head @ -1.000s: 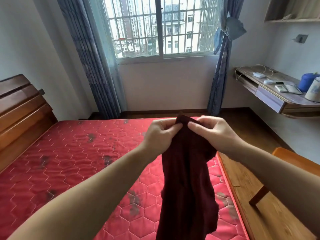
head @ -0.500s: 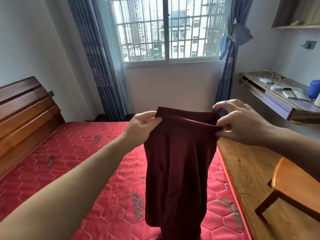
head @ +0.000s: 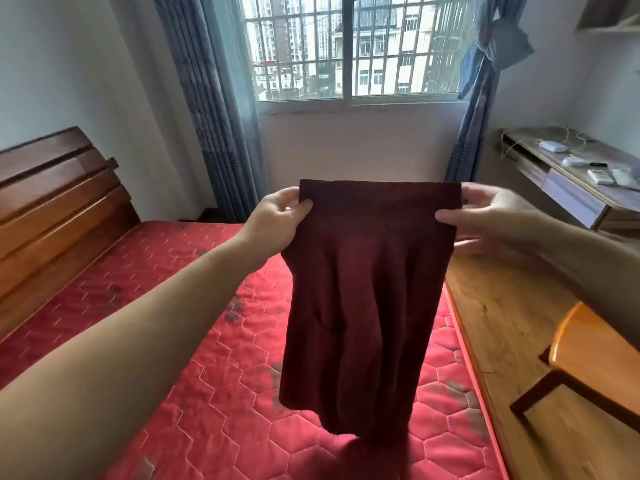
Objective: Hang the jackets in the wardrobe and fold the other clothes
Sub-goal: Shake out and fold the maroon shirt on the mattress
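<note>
A dark maroon garment (head: 363,289) hangs in the air in front of me, its top band stretched flat and level. My left hand (head: 277,220) pinches the band's left corner between thumb and fingers. My right hand (head: 485,220) pinches the right corner, thumb in front, fingers behind the cloth. The garment's lower part hangs over the red quilted mattress (head: 173,341) and its bottom end is bunched.
A wooden headboard (head: 52,209) stands at the left. To the right lie wooden floor (head: 502,323), an orange wooden chair (head: 595,362) and a wall desk (head: 571,181) with small devices. A barred window (head: 346,46) with blue curtains is straight ahead.
My hands have moved apart along the garment's top edge, from side by side to the two corners, spreading the band wide and lifting it slightly.
</note>
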Motion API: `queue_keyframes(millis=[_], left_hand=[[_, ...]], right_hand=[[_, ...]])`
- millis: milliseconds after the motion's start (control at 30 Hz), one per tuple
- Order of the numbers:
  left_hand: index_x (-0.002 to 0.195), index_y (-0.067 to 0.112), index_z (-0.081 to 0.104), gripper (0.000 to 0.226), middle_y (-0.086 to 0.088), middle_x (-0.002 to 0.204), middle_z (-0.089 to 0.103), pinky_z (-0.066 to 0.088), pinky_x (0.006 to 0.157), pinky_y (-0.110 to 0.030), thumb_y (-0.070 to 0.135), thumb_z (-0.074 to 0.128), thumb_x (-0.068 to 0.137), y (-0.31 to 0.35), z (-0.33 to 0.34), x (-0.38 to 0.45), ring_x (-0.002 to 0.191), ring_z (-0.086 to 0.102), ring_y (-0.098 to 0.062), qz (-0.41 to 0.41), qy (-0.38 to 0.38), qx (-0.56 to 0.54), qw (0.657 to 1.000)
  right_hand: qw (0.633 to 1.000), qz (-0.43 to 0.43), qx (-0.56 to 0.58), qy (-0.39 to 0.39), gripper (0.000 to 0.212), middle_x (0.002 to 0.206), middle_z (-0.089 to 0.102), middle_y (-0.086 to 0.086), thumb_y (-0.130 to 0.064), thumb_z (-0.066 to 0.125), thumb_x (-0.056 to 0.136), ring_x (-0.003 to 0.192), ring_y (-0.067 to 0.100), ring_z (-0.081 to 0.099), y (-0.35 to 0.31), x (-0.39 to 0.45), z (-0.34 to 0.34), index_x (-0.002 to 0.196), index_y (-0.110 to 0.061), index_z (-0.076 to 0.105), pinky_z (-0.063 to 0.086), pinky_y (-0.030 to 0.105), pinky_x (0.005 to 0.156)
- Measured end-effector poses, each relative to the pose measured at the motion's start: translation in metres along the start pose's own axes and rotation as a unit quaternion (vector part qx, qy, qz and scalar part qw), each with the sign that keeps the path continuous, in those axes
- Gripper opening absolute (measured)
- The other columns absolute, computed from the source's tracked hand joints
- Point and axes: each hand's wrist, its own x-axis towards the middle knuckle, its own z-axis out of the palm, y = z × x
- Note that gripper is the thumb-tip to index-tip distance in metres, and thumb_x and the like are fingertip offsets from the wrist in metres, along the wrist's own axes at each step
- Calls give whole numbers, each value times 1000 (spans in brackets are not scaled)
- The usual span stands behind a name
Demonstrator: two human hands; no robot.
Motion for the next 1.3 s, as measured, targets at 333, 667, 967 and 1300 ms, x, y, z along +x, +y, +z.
queue_keyframes(millis=[333,667,967,1300], left_hand=[[110,24,71,19,-6,107,71,51,91,-35,19,59,96,-48,-2,-5,95,64,-21,-189,-267,263,908],[112,8,66,22,-13,99,69,58,73,-37,11,50,98,-40,1,141,79,65,-26,-68,114,105,986],[86,21,63,14,-6,83,62,53,81,-46,34,58,91,117,-49,199,75,56,-15,190,155,114,963],[67,12,64,27,-3,58,60,43,57,-34,23,63,92,-73,-60,83,55,46,-4,126,98,200,967]], right_hand=[[909,303,-205,-199,31,63,56,2,-23,79,75,48,8,46,52,15,-6,89,-6,57,36,20,43],[976,77,-14,204,14,117,65,18,-14,50,99,100,36,66,14,152,36,91,-18,61,50,38,69],[894,-238,-146,351,17,78,62,-2,-22,58,89,65,6,53,-153,178,10,96,-15,72,41,12,57],[946,-96,-223,216,19,91,75,5,-7,58,91,94,18,68,43,91,78,93,-16,75,51,37,89]])
